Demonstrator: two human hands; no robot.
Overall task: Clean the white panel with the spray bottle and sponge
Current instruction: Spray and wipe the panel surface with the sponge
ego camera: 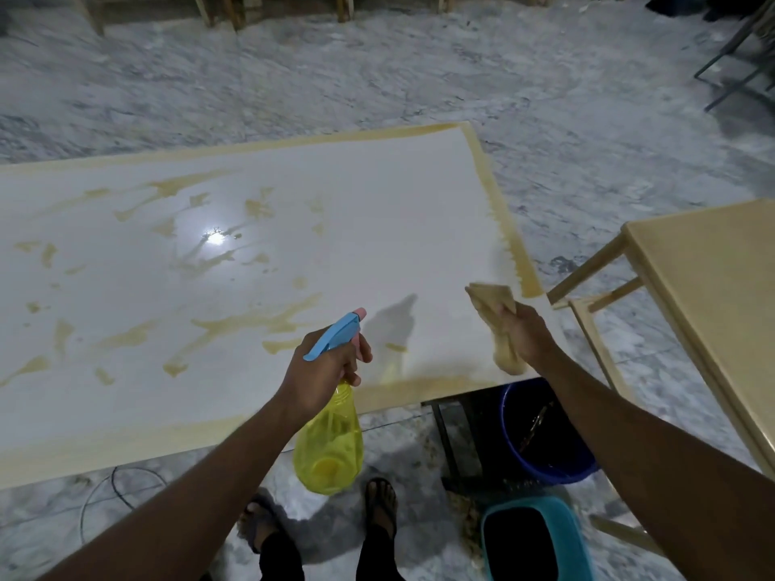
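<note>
A large white panel [356, 211] lies flat in front of me, with tan edges and yellowish-brown streaks across its left and middle. My left hand [321, 373] grips the neck of a yellow spray bottle [329, 448] with a blue trigger head, held over the panel's near edge, nozzle facing away. My right hand [526, 333] is closed on a tan sponge [490, 301], held over the panel's near right corner. Whether the sponge touches the surface I cannot tell.
A dark blue bucket [509, 434] stands on the floor under the panel's right corner. A teal bin [574, 534] sits nearer to me. A tan wooden table [713, 287] stands to the right. My sandalled feet [379, 507] are on the marble floor below. Wooden legs line the far edge.
</note>
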